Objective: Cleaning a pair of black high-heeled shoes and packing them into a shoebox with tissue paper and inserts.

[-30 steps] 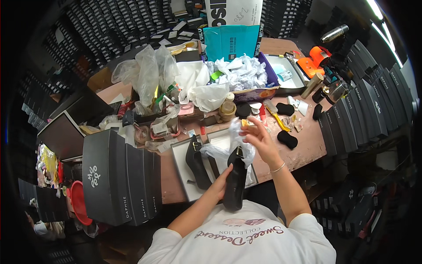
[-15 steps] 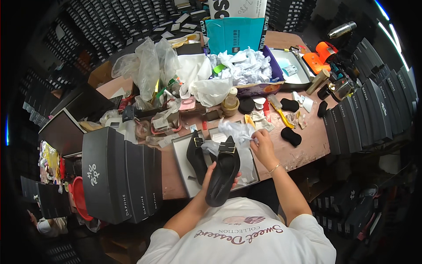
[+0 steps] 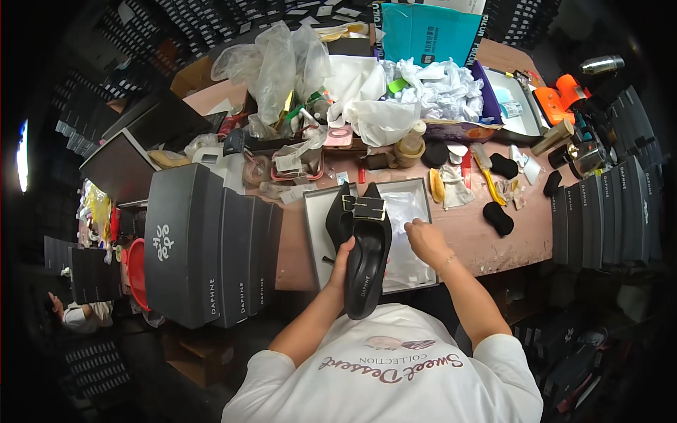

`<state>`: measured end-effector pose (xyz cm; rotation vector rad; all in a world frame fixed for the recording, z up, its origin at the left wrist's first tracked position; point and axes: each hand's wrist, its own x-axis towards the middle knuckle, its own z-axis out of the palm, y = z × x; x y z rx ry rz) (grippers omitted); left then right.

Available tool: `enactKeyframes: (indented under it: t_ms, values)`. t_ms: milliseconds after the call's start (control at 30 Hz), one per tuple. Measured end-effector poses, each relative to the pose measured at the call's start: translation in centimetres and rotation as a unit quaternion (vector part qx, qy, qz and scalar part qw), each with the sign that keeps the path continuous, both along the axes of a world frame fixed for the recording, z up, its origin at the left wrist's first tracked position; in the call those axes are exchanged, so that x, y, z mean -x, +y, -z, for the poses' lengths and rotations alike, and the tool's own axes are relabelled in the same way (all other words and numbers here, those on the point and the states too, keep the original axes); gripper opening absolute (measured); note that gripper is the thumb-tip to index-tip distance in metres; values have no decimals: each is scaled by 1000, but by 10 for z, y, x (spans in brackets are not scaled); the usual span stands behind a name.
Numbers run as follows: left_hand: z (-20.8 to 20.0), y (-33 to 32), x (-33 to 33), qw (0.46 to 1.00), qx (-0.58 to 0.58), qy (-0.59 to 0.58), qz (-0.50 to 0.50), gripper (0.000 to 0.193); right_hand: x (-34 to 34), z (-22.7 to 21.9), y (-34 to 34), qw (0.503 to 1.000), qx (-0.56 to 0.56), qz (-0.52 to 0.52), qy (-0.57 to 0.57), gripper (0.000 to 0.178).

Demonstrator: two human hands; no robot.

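Black shoe [image 3: 368, 261] grasped by left hand [image 3: 341, 266] at six o'clock of open box [image 3: 317, 233]
The right hand [image 3: 428, 244] is placed at three o'clock; whether the white wrapping [image 3: 405, 206] is pinched cannot be told.

Over my link, the shoe [image 3: 368, 247] looks smooth and leather-like, its buckle [image 3: 383, 209] glossy metal. I read the stacked boxes [image 3: 180, 247] as matt card, the bags [image 3: 275, 74] as thin wrinkled plastic, the wads [image 3: 444, 92] as crumpled paper, the tabletop [image 3: 486, 255] as scuffed.
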<state>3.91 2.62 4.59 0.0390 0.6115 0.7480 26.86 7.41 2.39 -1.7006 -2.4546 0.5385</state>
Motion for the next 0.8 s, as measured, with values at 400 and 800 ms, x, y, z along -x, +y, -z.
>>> enactKeyframes:
  t_ms: [400,800]
  values:
    - [-10,3,-41,996,-83,33,28,70,22,-76,-76,823,191,223,487,80]
    - [-5,7,-69,983,-117,15,142,66,-36,-69,-21,746,144,169,628,52]
